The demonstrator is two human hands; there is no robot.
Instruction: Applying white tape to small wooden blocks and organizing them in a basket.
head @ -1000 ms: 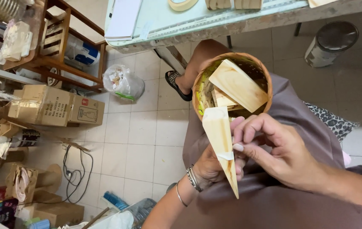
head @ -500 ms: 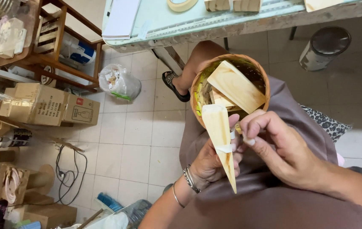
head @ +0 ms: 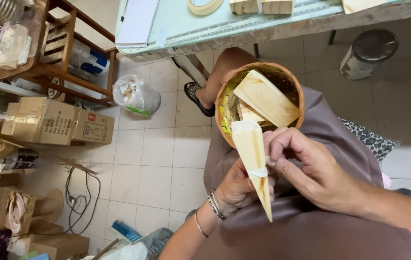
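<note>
Head view: the left hand (head: 236,185) grips the tapered wooden wedge (head: 255,163) from below, over the lap. The right hand (head: 311,168) pinches its midsection. A round basket (head: 224,98) of wood pieces (head: 265,96) sits just beyond.

Left hand (head: 236,185) enters from the lower edge, forearm angled up and right, wrist wearing two thin bracelets; palm faces away from the camera, fingers curled closed in a grip, mostly hidden from view. Right hand (head: 311,168) reaches in from the right edge, forearm bare, back of the hand toward the camera, knuckles bent, fingers (head: 282,139) curled inward with the thumb pressed near the fingertips in a pinch. Both hands sit close together above the lap, nearly touching.
</note>
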